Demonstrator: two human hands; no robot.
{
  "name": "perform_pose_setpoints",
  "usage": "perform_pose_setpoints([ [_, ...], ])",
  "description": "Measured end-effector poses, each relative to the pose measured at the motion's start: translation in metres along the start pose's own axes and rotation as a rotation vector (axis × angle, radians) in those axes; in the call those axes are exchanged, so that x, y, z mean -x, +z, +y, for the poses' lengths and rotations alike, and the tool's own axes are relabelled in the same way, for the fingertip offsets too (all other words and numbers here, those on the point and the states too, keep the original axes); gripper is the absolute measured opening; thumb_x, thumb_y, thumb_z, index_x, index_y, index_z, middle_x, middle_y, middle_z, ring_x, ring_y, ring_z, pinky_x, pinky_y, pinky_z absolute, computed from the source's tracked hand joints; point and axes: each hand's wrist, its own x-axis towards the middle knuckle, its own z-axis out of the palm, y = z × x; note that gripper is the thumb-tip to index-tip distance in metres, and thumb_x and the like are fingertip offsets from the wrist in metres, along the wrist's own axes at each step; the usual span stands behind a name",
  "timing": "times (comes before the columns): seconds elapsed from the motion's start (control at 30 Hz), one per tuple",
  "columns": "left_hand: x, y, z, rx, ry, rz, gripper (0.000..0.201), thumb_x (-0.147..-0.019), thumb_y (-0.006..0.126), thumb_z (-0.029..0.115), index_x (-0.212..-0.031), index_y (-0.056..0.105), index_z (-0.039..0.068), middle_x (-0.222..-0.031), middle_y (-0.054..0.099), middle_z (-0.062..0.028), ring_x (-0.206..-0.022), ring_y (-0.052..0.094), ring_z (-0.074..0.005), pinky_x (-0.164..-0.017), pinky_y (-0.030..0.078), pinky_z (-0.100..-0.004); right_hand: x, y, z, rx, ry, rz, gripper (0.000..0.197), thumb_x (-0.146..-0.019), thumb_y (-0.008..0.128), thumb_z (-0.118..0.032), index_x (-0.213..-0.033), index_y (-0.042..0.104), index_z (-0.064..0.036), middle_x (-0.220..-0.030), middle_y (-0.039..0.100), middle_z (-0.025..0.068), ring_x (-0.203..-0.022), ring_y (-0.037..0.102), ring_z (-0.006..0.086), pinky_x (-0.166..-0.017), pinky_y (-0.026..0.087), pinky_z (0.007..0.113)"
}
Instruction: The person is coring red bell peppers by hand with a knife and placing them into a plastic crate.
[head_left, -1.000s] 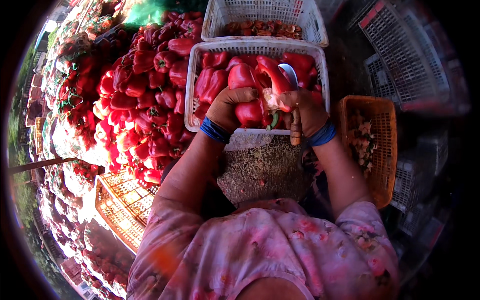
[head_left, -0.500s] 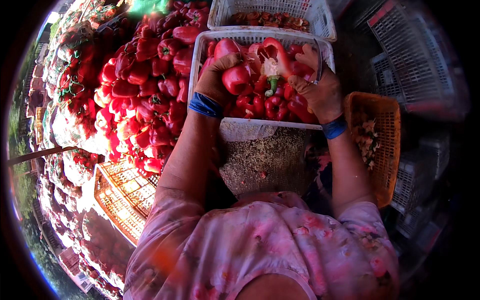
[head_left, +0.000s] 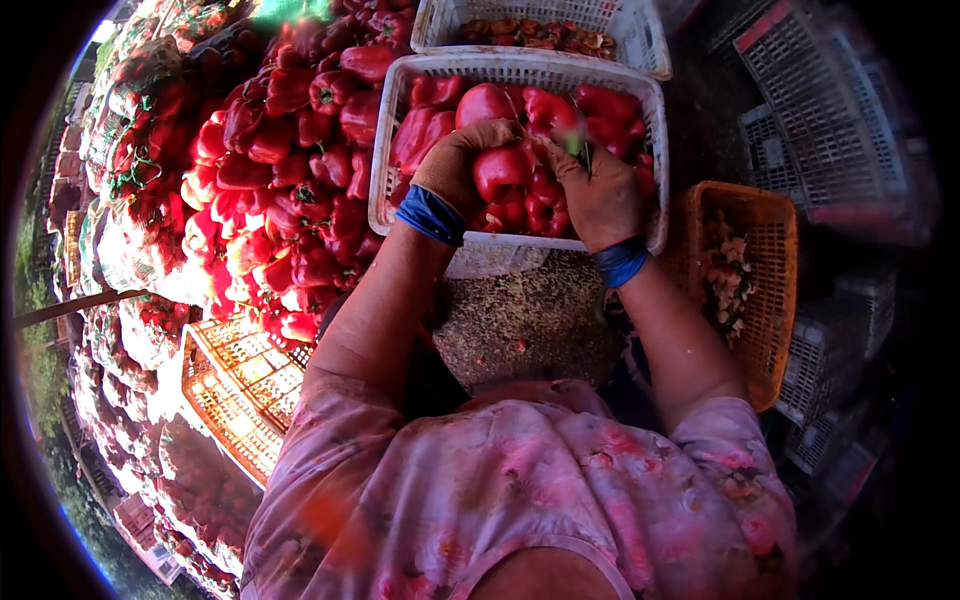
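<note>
A red bell pepper (head_left: 500, 172) is in my left hand (head_left: 452, 172), which wears a brown glove with a blue band at the wrist and curls over its top. Close beside it, my gloved right hand (head_left: 602, 200) is closed, fingertips near the pepper. A blurred green stem (head_left: 574, 142) shows at the right fingers, next to a thin dark part of a knife (head_left: 587, 158); most of the knife is hidden. Both hands are over a white plastic crate (head_left: 655, 190) holding several red peppers (head_left: 485, 105).
A second white crate (head_left: 640, 35) with red pieces stands behind. To the right is an orange basket (head_left: 775, 300) with pale cores and scraps. A large heap of red peppers (head_left: 270, 200) lies left, above yellow-orange crates (head_left: 235, 400). Grey crates (head_left: 820, 110) stand far right.
My right hand has moved left and inward, close to my left hand. The cut-open pepper piece with its pale core no longer shows between them. My left hand has shifted slightly right.
</note>
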Motion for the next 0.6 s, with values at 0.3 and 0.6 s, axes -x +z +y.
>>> perform_pose_setpoints([
  [0.3,0.015,0.014,0.015,-0.702,0.186,0.040,0.055,-0.079,0.083,0.012,-0.126,0.062,-0.008,-0.103,0.075,-0.0102,-0.089,0.071,-0.0161,-0.085,0.058,-0.0313,-0.024,-0.012,0.087,-0.238,0.193,0.032,0.037,-0.099,0.065,-0.043,-0.095,0.068,-0.0057,-0.057,0.056,0.0065,-0.039,0.049,0.0196,-0.037,0.039,0.034],
  [0.6,0.018,-0.032,0.028,-1.872,0.378,0.136,0.085,-0.065,0.091,0.022,-0.140,0.054,0.005,-0.117,0.070,-0.0148,-0.107,0.069,-0.0273,-0.091,0.056,-0.0384,-0.063,-0.076,0.091,-0.191,0.380,0.296,0.042,-0.100,0.060,-0.044,-0.090,0.068,-0.0038,-0.069,0.061,0.0103,-0.052,0.057,0.0188,-0.046,0.045,0.031],
])
